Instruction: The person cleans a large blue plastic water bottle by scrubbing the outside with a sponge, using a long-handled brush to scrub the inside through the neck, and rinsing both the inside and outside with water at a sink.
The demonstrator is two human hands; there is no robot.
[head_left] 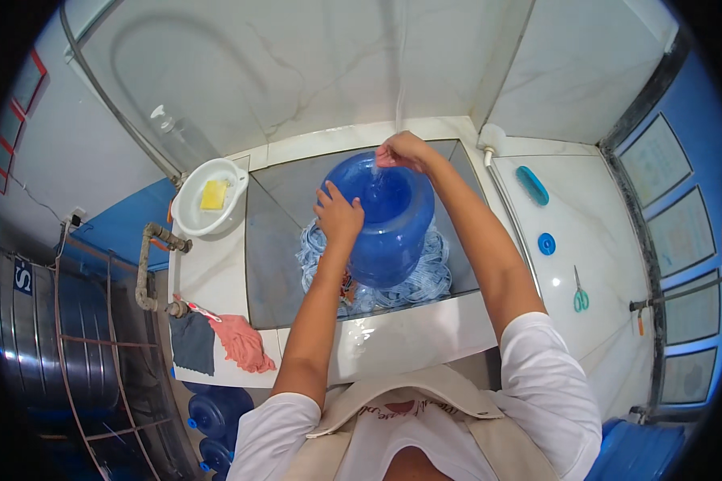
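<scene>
A large blue translucent water jug (389, 260) stands in the grey sink (277, 256), on a heap of light blue and white stringy material (429, 276). My left hand (341, 216) lies against the jug's near left side with its fingers spread. At the jug's far rim, my right hand (407, 151) is closed round a small pink cloth (386, 155), mostly bunched inside the fingers. Below the cloth, a clear streak of water (375, 171) shows against the blue. An orange patterned piece beside the heap is partly hidden by my left forearm.
Left of the sink are a white basin (186, 199) with a yellow sponge (213, 195), a pump bottle (172, 128), a pink cloth and a grey cloth (192, 343). A blue brush (532, 185), blue cap (546, 244) and green-handled scissors (580, 293) lie on the right counter.
</scene>
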